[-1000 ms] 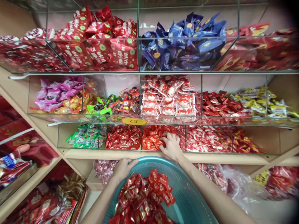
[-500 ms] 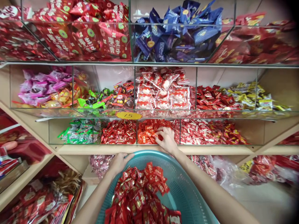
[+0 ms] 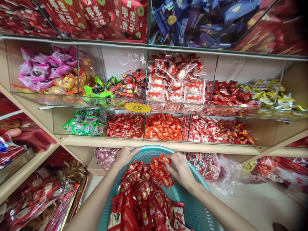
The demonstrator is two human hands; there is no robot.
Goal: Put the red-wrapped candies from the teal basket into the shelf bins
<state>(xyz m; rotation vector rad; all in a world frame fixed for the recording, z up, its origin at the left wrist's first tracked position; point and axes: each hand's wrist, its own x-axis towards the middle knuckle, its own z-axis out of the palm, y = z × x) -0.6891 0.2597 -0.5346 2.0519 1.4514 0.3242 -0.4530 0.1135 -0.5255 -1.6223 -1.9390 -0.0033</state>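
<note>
My left hand (image 3: 125, 156) grips the far left rim of a teal plastic basket (image 3: 203, 179). Inside the basket, over its right part, my right hand (image 3: 180, 167) pinches an orange-red wrapped candy (image 3: 165, 159) between thumb and fingers. Below it lies a heap of red wrapped candies (image 3: 144, 189), with larger red packets toward the near side. Just beyond the basket, a shelf compartment holds more orange-red candies (image 3: 163, 126) of the same look.
Clear dividers part the shelf's candies: green ones (image 3: 85, 123), dark red ones (image 3: 125, 125), red-and-white ones (image 3: 204, 128). A wooden shelf edge (image 3: 216, 147) runs beyond the basket. Above hangs a yellow price tag (image 3: 138, 107). Plastic bags (image 3: 226, 173) lie under the shelf at right.
My right hand has come back from the orange-red candy compartment to above the basket, with a candy in its fingers. My left hand stays on the rim. The view has tipped downward.
</note>
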